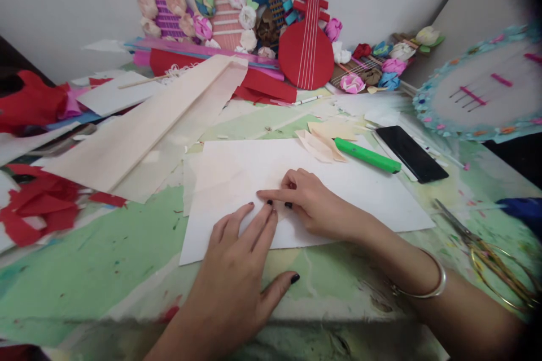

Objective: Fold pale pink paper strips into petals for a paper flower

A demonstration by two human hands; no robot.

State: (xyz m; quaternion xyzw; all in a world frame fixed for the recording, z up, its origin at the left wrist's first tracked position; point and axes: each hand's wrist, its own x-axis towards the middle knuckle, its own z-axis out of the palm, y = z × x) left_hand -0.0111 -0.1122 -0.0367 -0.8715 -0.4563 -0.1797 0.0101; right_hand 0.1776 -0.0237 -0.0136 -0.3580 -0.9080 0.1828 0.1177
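Note:
A white sheet of paper or card (359, 194) lies in front of me, with a thin, pale cream piece (215, 172) faintly visible on its left part. My left hand (237, 265) rests palm down over the sheet's near edge, fingers spread and thumb held out, fingertips on the sheet. From the right, my right hand (313, 203) touches the paper with its index finger stretched out beside the left fingertips. Its other fingers curl under, and nothing shows in them. A folded cream paper piece (322, 144) and a green cutter knife (367, 155) lie at the sheet's far edge.
A black phone (410, 152) and gold-handled scissors (486, 254) lie to the right. Long cream paper (144, 130) and red scraps (38, 203) cover the left. Decorated instrument-shaped crafts, including a red one (305, 53), stand along the wall.

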